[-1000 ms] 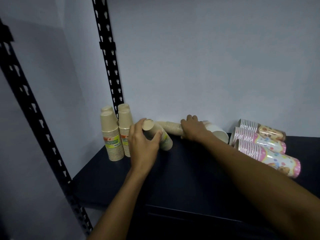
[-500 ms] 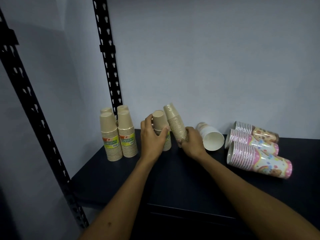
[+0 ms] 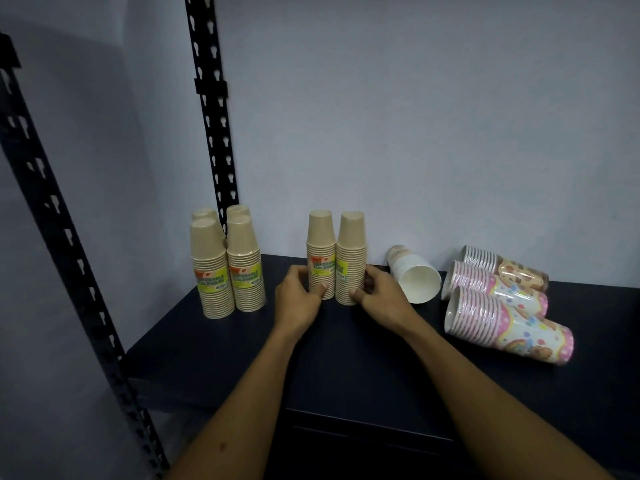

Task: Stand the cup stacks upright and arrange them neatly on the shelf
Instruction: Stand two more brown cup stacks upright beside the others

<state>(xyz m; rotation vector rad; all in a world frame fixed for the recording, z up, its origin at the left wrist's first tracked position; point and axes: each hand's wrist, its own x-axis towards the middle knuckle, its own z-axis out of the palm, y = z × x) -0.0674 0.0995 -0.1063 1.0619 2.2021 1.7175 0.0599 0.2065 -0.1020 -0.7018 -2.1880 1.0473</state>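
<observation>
Two tan cup stacks stand upright side by side mid-shelf. My left hand point(image 3: 300, 296) grips the base of the left tan stack point(image 3: 321, 244). My right hand point(image 3: 377, 292) grips the base of the right tan stack point(image 3: 351, 244). Several more tan stacks point(image 3: 227, 261) stand upright in the back left corner. A white cup stack point(image 3: 412, 275) lies on its side to the right, mouth toward me. Beyond it lie three patterned pink stacks point(image 3: 505, 323) on their sides.
The dark shelf board point(image 3: 346, 368) runs to a front edge near me. Black slotted uprights stand at the back left point(image 3: 213, 133) and front left point(image 3: 59, 244). A pale wall closes off the back.
Both tan stacks went from lying and tilted in my hands to standing upright on the shelf, next to each other. My hands slid down to their bases.
</observation>
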